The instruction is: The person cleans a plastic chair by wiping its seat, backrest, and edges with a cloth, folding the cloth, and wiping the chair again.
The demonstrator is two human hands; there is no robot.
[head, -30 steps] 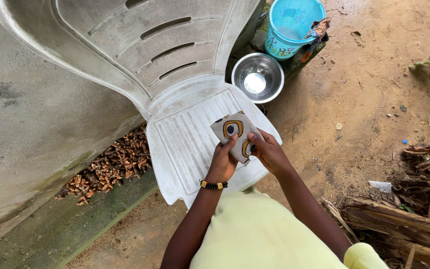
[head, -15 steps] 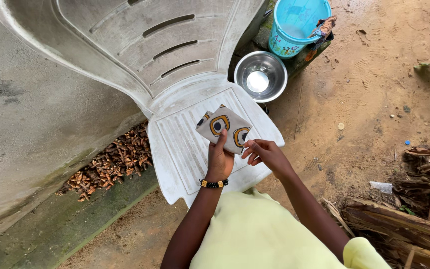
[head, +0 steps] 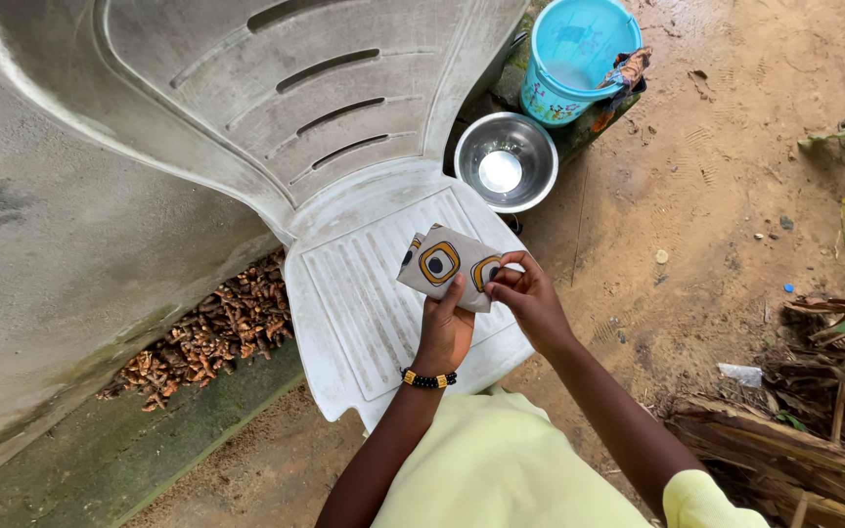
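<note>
Folded cloth (head: 445, 264), fingers (head: 501, 277) partly behind

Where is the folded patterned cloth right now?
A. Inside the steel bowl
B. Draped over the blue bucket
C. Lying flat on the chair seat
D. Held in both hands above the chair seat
D: the left hand grips the cloth from below and the right hand pinches its right edge, above the chair seat.
</note>
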